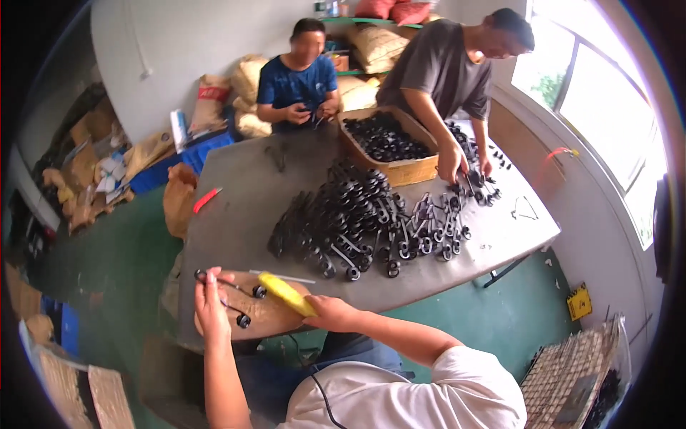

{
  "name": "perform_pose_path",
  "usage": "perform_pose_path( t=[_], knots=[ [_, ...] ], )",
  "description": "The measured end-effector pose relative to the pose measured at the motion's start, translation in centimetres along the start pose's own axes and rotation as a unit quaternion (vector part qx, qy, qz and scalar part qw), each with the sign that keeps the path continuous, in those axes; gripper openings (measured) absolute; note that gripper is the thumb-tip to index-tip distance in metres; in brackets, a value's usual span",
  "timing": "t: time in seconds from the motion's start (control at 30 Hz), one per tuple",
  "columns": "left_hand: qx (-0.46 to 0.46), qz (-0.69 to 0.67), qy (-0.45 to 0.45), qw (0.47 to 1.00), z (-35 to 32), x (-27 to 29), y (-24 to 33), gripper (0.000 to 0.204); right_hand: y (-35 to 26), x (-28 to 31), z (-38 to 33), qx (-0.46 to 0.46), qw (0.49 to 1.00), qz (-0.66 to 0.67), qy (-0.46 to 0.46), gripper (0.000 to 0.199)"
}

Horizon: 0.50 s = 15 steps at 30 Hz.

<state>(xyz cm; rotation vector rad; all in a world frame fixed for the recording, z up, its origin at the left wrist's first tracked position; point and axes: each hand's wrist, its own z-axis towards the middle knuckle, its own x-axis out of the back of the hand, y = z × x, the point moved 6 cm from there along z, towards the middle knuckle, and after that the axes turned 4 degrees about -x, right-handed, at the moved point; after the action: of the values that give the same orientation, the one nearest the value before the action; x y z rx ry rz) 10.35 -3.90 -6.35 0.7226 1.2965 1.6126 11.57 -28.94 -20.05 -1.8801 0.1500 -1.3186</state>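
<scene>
Left hand [211,304] raised, fingers pinched on a black wire part [230,294] over the wooden block [268,314] at the table's [236,214] near edge. Right hand [327,312] fisted around yellow tool handle [286,293], forearm angled in from right.

Brown cardboard box [400,170] on table's far end; sacks [375,46] behind.

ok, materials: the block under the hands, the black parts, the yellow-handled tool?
Block: looks like bare wood, brown with a grainy, worn face. Black part under the left hand: probably metal wire with dark round rollers, thin and rigid; coating unclear. The pile looks the same. Yellow handle in the right hand: smooth, likely plastic or rubber; its working end can't be made out.
</scene>
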Motion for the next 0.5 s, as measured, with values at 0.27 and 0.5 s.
perform_pose_path(
  t=[0.27, 0.5],
  knots=[
    [0.009, 0.090, -0.159, 0.983, 0.5, -5.3, -4.9, 0.030, 1.2, 2.7, -7.1, -0.178, 0.883, 0.434, 0.003, 0.061],
    [-0.105, 0.350, -0.137, 0.921, 0.9, -3.2, -2.8, 0.024, -9.0, 9.1, -5.7, 0.010, 0.969, 0.210, 0.127, 0.071]
  ],
)
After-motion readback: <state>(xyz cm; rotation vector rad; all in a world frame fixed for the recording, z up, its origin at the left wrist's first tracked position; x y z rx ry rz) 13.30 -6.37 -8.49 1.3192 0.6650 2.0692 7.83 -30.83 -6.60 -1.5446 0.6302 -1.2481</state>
